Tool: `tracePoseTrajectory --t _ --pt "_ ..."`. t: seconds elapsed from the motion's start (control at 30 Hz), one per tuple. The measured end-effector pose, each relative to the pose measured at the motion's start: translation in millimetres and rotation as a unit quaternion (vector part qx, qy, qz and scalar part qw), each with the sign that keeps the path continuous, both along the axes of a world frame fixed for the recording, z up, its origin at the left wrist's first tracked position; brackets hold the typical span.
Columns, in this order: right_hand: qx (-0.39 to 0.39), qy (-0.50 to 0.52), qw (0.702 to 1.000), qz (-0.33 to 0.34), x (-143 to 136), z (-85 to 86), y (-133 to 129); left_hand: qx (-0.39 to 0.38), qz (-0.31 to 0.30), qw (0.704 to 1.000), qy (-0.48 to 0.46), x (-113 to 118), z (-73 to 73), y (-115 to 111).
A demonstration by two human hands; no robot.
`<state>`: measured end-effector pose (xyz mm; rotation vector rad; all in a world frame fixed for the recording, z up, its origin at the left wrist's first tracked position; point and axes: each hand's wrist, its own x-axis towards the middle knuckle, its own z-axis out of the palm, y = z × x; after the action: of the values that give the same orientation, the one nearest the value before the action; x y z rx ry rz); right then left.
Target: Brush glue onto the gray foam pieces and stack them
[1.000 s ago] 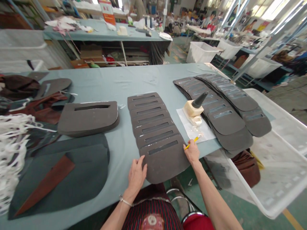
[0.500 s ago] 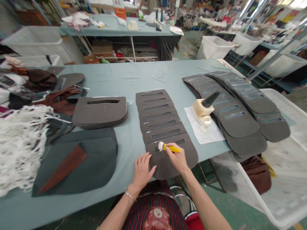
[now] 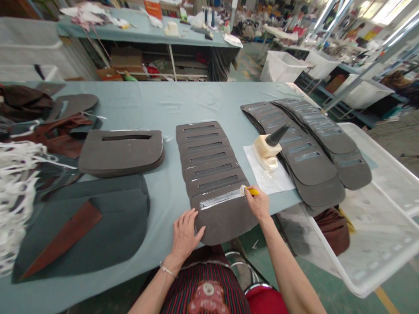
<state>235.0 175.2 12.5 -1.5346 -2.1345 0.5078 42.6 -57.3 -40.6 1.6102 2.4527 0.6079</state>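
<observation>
My right hand (image 3: pixel 259 204) is closed on a yellow-handled brush (image 3: pixel 251 191). Its pale bristles touch the right end of the slot in the nearest dark grey panel (image 3: pixel 225 224). White glue (image 3: pixel 221 199) is smeared along that slot. Behind it, several more slotted panels (image 3: pixel 206 144) overlap in a row running away from me. With fingers stretched out, my left hand (image 3: pixel 187 231) rests at the nearest panel's left edge. To the right, a cream glue bottle (image 3: pixel 266 150) with a black cone-shaped top stands on a white sheet (image 3: pixel 284 183).
Overlapping slotted panels (image 3: pixel 310 170) lie on the right, beside a white plastic bin (image 3: pixel 376 244). On the left are a stack of slotted panels (image 3: pixel 122 155), dark sheets (image 3: pixel 114 235) with a brown scrap (image 3: pixel 65 242), and white netting-like offcuts (image 3: pixel 16 196).
My right hand has drawn the brush rightward along the nearest panel's slot, leaving white glue there. My left hand stays at the panel's edge. The view has shifted slightly.
</observation>
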Motion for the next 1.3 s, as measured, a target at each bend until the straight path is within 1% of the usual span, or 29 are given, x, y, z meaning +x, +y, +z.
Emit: tracePoseTrajectory --t 0.07,0.1,0.13,0.2,0.23,0.27,0.3,0.4,0.43,0.47,0.53,0.57,0.6,0.63,0.7,0.73,0.77,0.83,0.9,0.97,1.0,1.1,1.17,1.23,1.3 --pt "0.016 0.033 0.999 0.022 -21 3.9 -21 -0.001 0.003 1.000 0.000 1 1.0 1" --pt "0.012 0.058 0.997 0.040 -34 5.2 -34 -0.001 0.005 1.000 0.000 1 1.4 1" --pt "0.000 0.084 0.994 0.068 -46 5.9 -47 -0.002 0.005 1.000 0.000 2 1.6 1" --pt "-0.032 0.124 0.980 0.155 -69 5.4 -69 -0.005 0.005 1.000 0.000 3 1.7 1" --pt "-0.047 0.132 0.971 0.196 -77 4.4 -77 -0.006 0.006 1.000 0.001 3 1.6 1" --pt "-0.057 0.130 0.965 0.221 -83 3.1 -83 -0.007 0.006 1.000 0.002 3 1.4 1" --pt "-0.058 0.120 0.966 0.222 -88 2.0 -87 -0.007 0.007 1.000 0.003 3 1.3 0" --pt "-0.023 0.070 0.987 0.141 -95 1.3 -94 -0.008 0.009 1.000 0.005 4 1.2 0" --pt "-0.013 0.060 0.989 0.133 -96 1.9 -97 -0.008 0.008 1.000 0.006 5 1.2 0" --pt "-0.010 0.055 0.987 0.148 -96 2.3 -99 -0.007 0.007 1.000 0.006 5 1.2 0" --pt "-0.020 0.055 0.976 0.211 -91 1.4 -98 -0.005 0.006 1.000 0.008 6 0.8 0" --pt "-0.028 0.055 0.972 0.225 -84 -0.2 -92 -0.004 0.006 1.000 0.008 6 0.3 0" --pt "-0.033 0.051 0.975 0.213 -75 -2.2 -82 -0.003 0.006 1.000 0.008 6 -0.4 0" --pt "-0.033 0.044 0.983 0.174 -62 -4.4 -69 -0.001 0.006 1.000 0.007 6 -1.3 0" --pt "-0.025 0.018 0.998 0.057 -33 -7.5 -38 0.003 0.007 1.000 0.004 6 -3.1 0" --pt "-0.020 -0.001 1.000 0.013 -20 -7.9 -23 0.005 0.008 1.000 0.004 6 -3.7 -1" --pt "-0.011 -0.017 1.000 -0.016 -9 -7.5 -11 0.007 0.009 1.000 0.004 5 -3.9 -1" --pt "0.010 -0.033 0.999 -0.028 -1 -5.0 1 0.009 0.010 1.000 0.001 4 -2.5 -1" --pt "0.023 -0.013 0.999 -0.019 -12 -1.5 -4 0.015 0.015 1.000 -0.002 2 0.7 1" --pt "0.013 0.038 0.999 0.000 -37 1.5 -22 0.026 0.020 0.999 0.000 -2 4.6 6" --pt "-0.001 0.069 0.997 0.022 -53 2.2 -34 0.030 0.020 0.999 0.004 -4 6.1 10" --pt "-0.038 0.155 0.978 0.131 -101 -0.6 -69 0.028 0.016 0.999 0.022 -9 7.1 21" --pt "-0.054 0.179 0.963 0.193 -123 -6.5 -81 0.019 0.018 0.999 0.028 -11 5.1 27" --pt "-0.064 0.169 0.961 0.211 -127 -13.4 -76 0.014 0.021 0.999 0.030 -12 2.4 29" --pt "-0.060 0.134 0.973 0.179 -111 -18.1 -53 0.015 0.028 0.999 0.029 -10 0.1 28"
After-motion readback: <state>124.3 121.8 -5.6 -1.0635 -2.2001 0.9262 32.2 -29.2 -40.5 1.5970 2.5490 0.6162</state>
